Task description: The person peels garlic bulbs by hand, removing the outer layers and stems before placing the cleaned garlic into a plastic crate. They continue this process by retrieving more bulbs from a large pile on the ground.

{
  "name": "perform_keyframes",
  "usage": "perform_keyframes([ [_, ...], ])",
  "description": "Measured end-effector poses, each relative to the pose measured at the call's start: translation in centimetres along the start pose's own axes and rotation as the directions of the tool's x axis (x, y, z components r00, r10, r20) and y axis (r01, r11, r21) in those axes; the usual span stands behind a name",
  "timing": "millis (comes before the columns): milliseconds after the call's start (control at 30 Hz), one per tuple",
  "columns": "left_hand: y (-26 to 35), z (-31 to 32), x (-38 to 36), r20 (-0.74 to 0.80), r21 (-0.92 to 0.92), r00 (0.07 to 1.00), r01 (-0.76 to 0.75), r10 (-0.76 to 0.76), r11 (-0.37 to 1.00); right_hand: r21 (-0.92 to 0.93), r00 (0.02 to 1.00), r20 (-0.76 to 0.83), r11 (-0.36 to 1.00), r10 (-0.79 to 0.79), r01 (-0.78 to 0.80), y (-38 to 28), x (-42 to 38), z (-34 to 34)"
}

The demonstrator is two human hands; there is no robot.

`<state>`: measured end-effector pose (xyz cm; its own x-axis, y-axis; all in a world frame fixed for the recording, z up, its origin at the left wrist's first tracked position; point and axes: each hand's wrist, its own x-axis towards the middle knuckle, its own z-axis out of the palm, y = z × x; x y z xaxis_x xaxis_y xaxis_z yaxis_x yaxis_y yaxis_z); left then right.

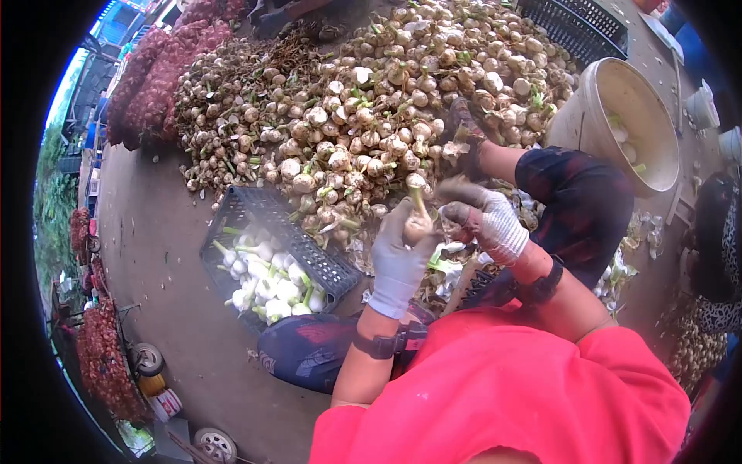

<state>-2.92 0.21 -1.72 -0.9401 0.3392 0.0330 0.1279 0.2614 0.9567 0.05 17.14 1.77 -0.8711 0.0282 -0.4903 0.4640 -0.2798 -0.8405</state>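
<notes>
My left hand, in a pale glove, holds a garlic bulb with its stem pointing up. Beside it, my right hand wears a white glove with darker, dirty fingers; its fingers are bent and partly blurred close to the bulb, and whether they hold anything is not clear. A large heap of unpeeled garlic bulbs lies beyond both hands. To the left of my left hand, a black crate holds white, cleaned bulbs. Loose skins lie just below the hands.
A cream bucket with a few bulbs stands at the right. Another black crate sits behind the heap. Red mesh sacks are at the upper left. A gloved hand of another person shows at the top.
</notes>
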Motion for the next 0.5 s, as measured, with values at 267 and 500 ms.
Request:
perform_keyframes([
  [267, 4.0, -1.9, -4.0, 0.111, 0.403, 0.902, -0.425, 0.418, 0.811, -0.279, 0.992, 0.099, 0.954, -0.081, 0.106, 1.6, -3.5, 1.1],
  [500, 6.0, -2.7, -5.1, 0.251, 0.543, 0.845, -0.526, 0.471, 0.654, -0.292, 0.968, 0.244, 0.948, -0.051, 0.124, 1.2, -5.2, 1.0],
])
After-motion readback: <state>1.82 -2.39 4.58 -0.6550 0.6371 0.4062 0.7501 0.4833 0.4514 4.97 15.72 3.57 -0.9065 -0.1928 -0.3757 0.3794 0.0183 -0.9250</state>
